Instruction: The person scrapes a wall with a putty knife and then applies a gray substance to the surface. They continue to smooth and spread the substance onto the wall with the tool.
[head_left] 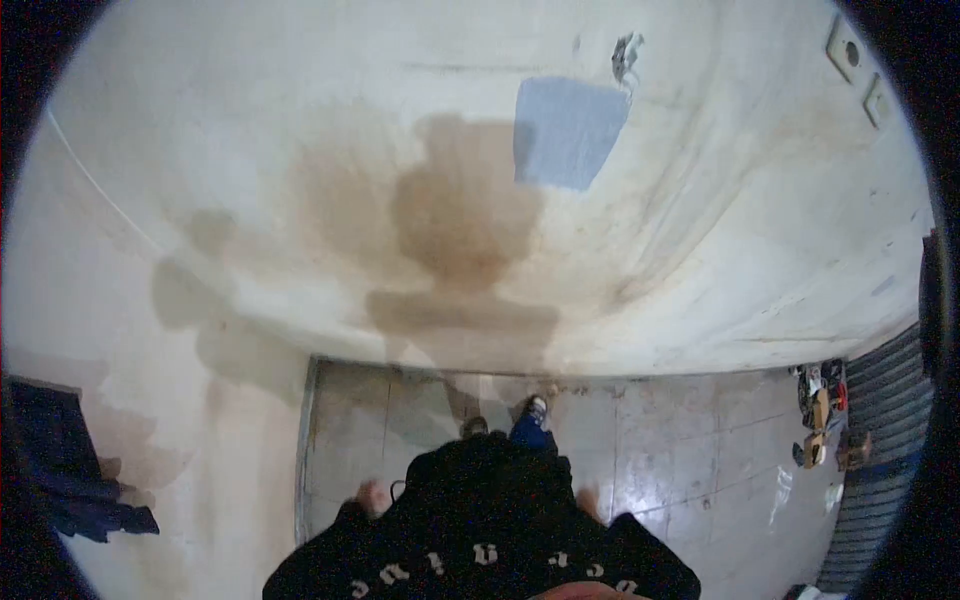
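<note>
My left hand [373, 497] hangs low beside my body, next to a thin dark loop [398, 490] at the edge of my black top [490, 505]. Its fingers are blurred. On the other side, my right hand [590, 502] shows only in small part past the sleeve, its fingers mostly hidden. Nothing shows in front of either hand except the tiled floor [660, 430]. A shoe [537, 407] below a blue trouser leg points toward the wall, and the other shoe [474, 427] is partly covered by the top.
Ahead stands a stained pale wall [300, 130] with a grey-blue patch [568, 133] and a socket plate [848, 50]. Dark clothing [75, 460] hangs at the left. To the right, a pile of small items [822, 410] lies beside a corrugated shutter [885, 440].
</note>
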